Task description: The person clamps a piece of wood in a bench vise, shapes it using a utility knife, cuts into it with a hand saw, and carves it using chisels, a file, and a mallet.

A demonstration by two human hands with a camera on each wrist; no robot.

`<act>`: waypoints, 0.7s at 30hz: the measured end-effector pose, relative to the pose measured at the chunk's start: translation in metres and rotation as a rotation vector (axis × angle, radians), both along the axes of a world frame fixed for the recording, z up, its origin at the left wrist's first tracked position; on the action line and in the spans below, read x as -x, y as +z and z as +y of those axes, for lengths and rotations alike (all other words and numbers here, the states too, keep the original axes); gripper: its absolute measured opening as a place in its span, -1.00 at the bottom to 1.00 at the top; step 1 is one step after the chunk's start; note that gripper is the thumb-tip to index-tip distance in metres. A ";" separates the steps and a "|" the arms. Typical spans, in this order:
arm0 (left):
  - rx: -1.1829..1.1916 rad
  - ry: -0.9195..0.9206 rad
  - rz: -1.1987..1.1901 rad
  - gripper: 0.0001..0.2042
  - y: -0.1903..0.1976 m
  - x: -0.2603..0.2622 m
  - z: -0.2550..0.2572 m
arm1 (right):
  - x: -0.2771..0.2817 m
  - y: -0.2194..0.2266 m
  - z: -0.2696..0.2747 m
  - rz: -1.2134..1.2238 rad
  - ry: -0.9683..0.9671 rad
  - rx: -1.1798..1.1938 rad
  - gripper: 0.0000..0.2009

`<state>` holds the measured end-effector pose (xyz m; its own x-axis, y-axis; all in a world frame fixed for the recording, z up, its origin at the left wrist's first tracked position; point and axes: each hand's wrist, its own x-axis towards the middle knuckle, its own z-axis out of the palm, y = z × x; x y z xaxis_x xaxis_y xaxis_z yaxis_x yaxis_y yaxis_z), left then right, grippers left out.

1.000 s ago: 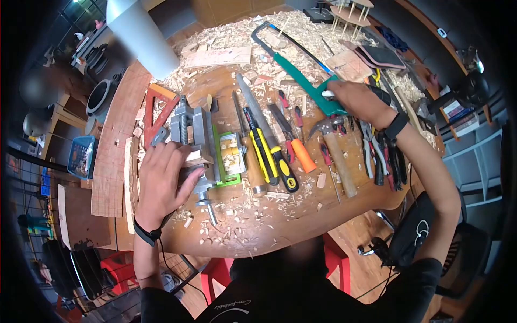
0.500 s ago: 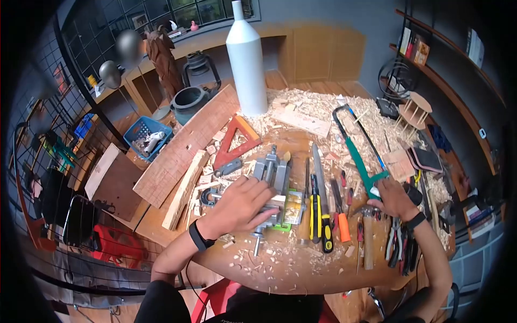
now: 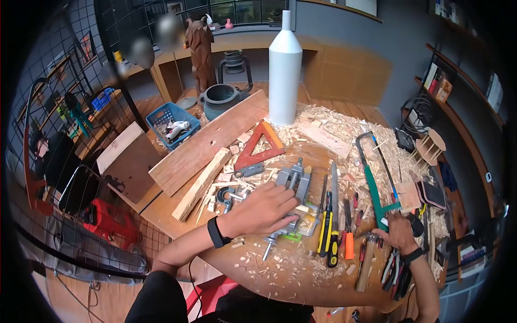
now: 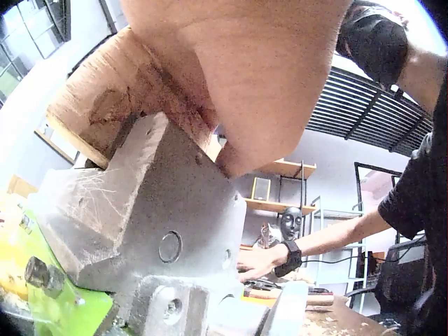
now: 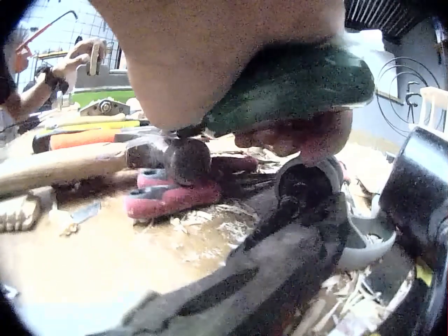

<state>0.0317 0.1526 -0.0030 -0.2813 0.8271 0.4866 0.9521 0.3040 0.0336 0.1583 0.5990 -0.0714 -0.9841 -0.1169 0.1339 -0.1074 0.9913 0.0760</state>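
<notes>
A metal vise (image 3: 301, 180) stands on the wooden table with a light wood piece (image 4: 94, 98) in its jaws. My left hand (image 3: 261, 210) lies over the vise and grips this piece between thumb and fingers; the palm hides part of it. To the right, a hacksaw (image 3: 372, 188) with a green frame lies among shavings, its blade pointing away from me. My right hand (image 3: 399, 231) holds its handle (image 5: 294, 84), fingers curled beneath the green grip in the right wrist view. A wooden-handled hammer (image 5: 77, 164) and pliers (image 5: 252, 280) lie close below that hand.
Files, a yellow-black cutter (image 3: 325, 231) and an orange-handled tool (image 3: 349, 246) lie between the hands. A red triangle square (image 3: 249, 148), long board (image 3: 215, 141) and wood strip (image 3: 202, 185) are at left. Behind stands a tall white bottle (image 3: 285, 75); shavings cover the back.
The head view has tilted up and turned, showing more of the room and shifting the table lower and right. Both hands keep their places, at the vise and at the saw handle.
</notes>
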 end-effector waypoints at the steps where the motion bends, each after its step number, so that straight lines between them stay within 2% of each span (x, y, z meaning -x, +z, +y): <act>1: -0.002 0.000 0.000 -0.73 0.000 0.000 0.000 | -0.002 0.004 -0.003 -0.068 -0.044 0.013 -0.37; 2: -0.010 0.002 -0.001 -0.73 0.000 0.000 0.000 | -0.006 0.009 -0.007 -0.137 -0.089 0.027 -0.34; 6: -0.031 -0.006 -0.008 -0.76 0.000 -0.002 0.003 | -0.009 0.037 -0.024 -0.141 -0.100 -0.029 -0.38; 9: -0.029 -0.006 -0.002 -0.77 0.001 -0.002 0.003 | -0.007 0.045 -0.031 0.030 -0.097 -0.126 -0.55; 10: -0.020 0.005 0.007 -0.74 0.001 -0.002 0.003 | -0.006 0.042 -0.034 0.033 -0.108 -0.133 -0.55; 12: -0.025 -0.002 0.024 -0.74 0.001 -0.002 0.003 | -0.005 0.038 -0.040 0.102 -0.228 -0.074 -0.64; 15: -0.034 -0.003 0.030 -0.71 0.000 -0.003 -0.001 | -0.001 0.050 -0.057 0.045 -0.265 -0.049 -0.68; 17: 0.024 0.049 0.084 -0.51 -0.003 -0.007 -0.005 | -0.002 0.054 -0.060 0.087 -0.287 0.019 -0.74; 18: 0.022 0.042 0.077 -0.51 -0.006 -0.009 -0.008 | 0.000 0.050 -0.052 0.081 -0.294 0.016 -0.74; 20: 0.010 0.099 0.071 -0.26 -0.018 -0.011 -0.017 | -0.002 0.043 -0.038 0.292 -0.321 0.553 -0.82; 21: 0.023 0.104 0.034 -0.11 -0.028 -0.007 -0.022 | -0.013 0.050 -0.037 0.227 -0.391 0.820 -0.79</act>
<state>0.0389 0.1309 -0.0312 -0.3498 0.8055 0.4783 0.9158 0.4016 -0.0065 0.1710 0.5620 -0.0211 -0.8737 0.4332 0.2216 0.1769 0.7071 -0.6846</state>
